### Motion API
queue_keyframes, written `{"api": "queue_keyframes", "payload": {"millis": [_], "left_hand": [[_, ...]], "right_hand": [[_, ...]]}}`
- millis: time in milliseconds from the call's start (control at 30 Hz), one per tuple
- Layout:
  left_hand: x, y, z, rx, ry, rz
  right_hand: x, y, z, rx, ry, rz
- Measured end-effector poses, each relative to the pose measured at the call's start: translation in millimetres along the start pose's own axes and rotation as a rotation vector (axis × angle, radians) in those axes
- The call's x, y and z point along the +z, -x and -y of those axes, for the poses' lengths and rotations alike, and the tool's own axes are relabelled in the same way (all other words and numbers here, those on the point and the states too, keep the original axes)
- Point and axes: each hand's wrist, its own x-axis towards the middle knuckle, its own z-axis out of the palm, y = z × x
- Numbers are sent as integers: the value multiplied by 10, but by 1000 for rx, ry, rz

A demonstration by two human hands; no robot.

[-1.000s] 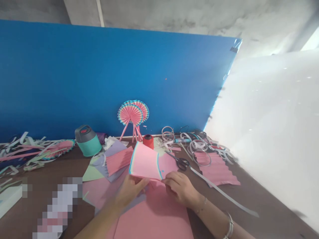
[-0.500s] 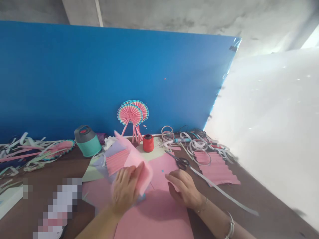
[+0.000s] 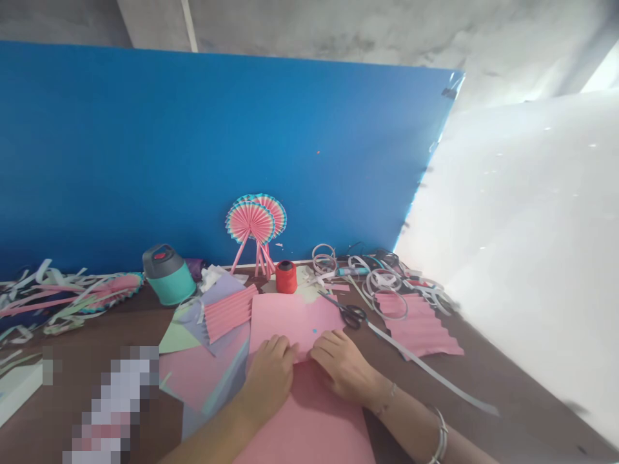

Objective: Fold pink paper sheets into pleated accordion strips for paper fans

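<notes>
A pink paper sheet (image 3: 290, 316) lies over another pink sheet (image 3: 309, 428) on the brown table. My left hand (image 3: 269, 372) is closed on the upper sheet's near edge, its fingertips curled over the paper. Close beside it, my right hand (image 3: 344, 362) grips the same edge, fingers bent and the thumb hidden. Pleated pink paper (image 3: 229, 314) rests to the left on pale purple and green sheets. Black-handled scissors (image 3: 353, 314) lie just beyond my right hand.
A red thread spool (image 3: 286, 278) stands behind the paper. Round pleated fans (image 3: 251, 222) lean against the blue board (image 3: 217, 129). A teal and grey container (image 3: 171, 280) is at left. Coiled strips (image 3: 384, 283) and another pleated pink sheet (image 3: 418, 325) lie at right.
The pink sheet, lifted and tilted in my left hand before, now lies flat. My left hand has moved right and my right hand has come in slightly, both onto its near edge.
</notes>
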Motion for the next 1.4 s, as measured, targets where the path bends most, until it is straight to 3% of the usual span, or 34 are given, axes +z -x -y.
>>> {"api": "queue_keyframes", "payload": {"millis": [167,300,400,633,800,1033,1133,1267,1400], "left_hand": [[-88,4,139,-26,130,-91],[-215,28,257,34,178,-55],[-263,58,305,114,192,-18],[-248,77,309,134,176,-13],[-252,40,341,160,129,4],[-363,61,401,199,385,177],[-397,72,402,116,399,175],[-393,66,417,-71,389,164],[-391,34,423,-75,358,68]], "right_hand": [[-8,47,-119,115,-16,75],[-35,68,-168,194,-34,120],[-29,75,-169,163,-46,137],[-49,57,-108,104,-40,172],[-148,28,-60,110,-105,275],[-168,30,-9,104,-107,343],[-174,33,-16,123,-201,311],[-165,51,-90,254,-416,196],[-157,58,-151,302,-433,102]]}}
